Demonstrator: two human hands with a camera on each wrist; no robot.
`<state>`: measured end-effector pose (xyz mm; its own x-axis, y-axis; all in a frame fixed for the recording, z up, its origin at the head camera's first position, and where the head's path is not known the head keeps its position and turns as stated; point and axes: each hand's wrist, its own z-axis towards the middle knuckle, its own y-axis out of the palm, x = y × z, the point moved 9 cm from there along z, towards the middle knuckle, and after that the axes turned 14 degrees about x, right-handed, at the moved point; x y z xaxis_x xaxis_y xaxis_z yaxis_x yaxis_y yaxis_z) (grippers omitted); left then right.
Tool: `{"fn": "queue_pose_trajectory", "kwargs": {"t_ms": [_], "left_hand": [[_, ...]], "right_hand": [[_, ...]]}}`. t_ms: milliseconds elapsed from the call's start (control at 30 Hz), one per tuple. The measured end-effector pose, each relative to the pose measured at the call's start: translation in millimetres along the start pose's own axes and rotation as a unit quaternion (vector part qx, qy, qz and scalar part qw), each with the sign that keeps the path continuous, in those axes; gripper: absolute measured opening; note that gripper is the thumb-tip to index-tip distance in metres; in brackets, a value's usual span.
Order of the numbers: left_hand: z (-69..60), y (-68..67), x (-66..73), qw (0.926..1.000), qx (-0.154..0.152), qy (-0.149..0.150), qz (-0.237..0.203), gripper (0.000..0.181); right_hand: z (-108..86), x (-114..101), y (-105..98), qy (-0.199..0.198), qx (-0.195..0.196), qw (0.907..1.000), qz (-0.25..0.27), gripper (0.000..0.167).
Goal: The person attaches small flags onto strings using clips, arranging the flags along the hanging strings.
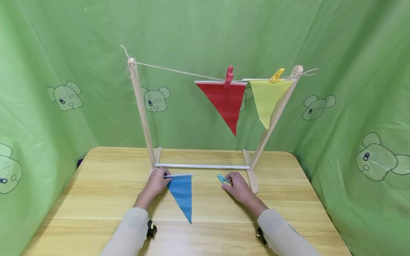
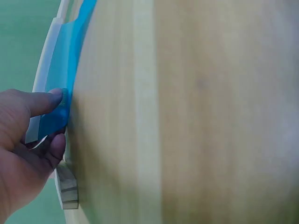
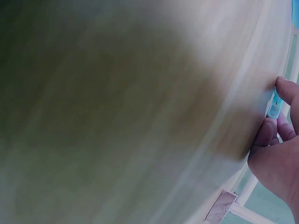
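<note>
My left hand (image 1: 157, 180) pinches the top left corner of a blue triangular flag (image 1: 184, 195), whose white top edge runs level to the right. In the left wrist view the thumb lies over the blue cloth (image 2: 56, 84). To the right, my right hand (image 1: 237, 185) holds a light-blue clothespin (image 1: 223, 179) between thumb and fingers, its tip pointing left. Only a small part of the clothespin (image 3: 275, 105) shows in the right wrist view. Above both hands, a string (image 1: 179, 71) carries a red flag (image 1: 225, 103) under a red clothespin (image 1: 229, 77) and a yellow flag (image 1: 267, 97) under a yellow clothespin (image 1: 277, 75).
Two wooden posts, left (image 1: 142, 110) and right (image 1: 278, 110), hold the string. A white rod (image 1: 201, 166) joins their feet near the back of the wooden table (image 1: 205, 234). Green cloth (image 1: 192, 32) hangs behind and at both sides.
</note>
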<state>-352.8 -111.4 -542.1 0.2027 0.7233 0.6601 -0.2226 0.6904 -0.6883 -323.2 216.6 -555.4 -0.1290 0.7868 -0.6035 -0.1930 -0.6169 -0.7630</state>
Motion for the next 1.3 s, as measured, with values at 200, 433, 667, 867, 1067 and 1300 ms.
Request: {"fn": "queue_pose_trajectory", "kwargs": {"t_ms": [200,433,667,867,1067,1300], "left_hand": [[-0.3,-2.0,1.8,1.0000,0.006,-0.003,-0.007,0.015],[-4.0,-4.1,1.0,0.9993,0.012,-0.017,-0.030,0.013],[-5.1,-3.5,-1.2,0.9981,0.015,-0.026,-0.054,0.009],[-5.7,-1.2,-7.4,0.9958,0.014,-0.054,-0.072,0.009],[-6.8,-2.8,-6.7,0.9948,0.017,-0.058,-0.082,0.008],[-6.1,-3.1,-9.8,0.9899,0.019,-0.075,-0.118,0.006]], "right_hand": [[0.4,-0.1,0.6,-0.006,0.003,1.0000,0.004,0.030],[-0.7,-1.6,1.6,-0.014,0.000,0.9999,-0.003,0.029],[-3.6,-3.8,-1.3,-0.021,-0.002,0.9997,-0.015,0.028],[-4.2,-5.7,-3.2,-0.024,-0.005,0.9996,-0.013,0.026],[-4.2,-5.5,-3.2,-0.029,-0.005,0.9995,-0.010,0.025],[-2.9,-3.8,-4.2,-0.029,-0.006,0.9995,-0.011,0.025]]}}
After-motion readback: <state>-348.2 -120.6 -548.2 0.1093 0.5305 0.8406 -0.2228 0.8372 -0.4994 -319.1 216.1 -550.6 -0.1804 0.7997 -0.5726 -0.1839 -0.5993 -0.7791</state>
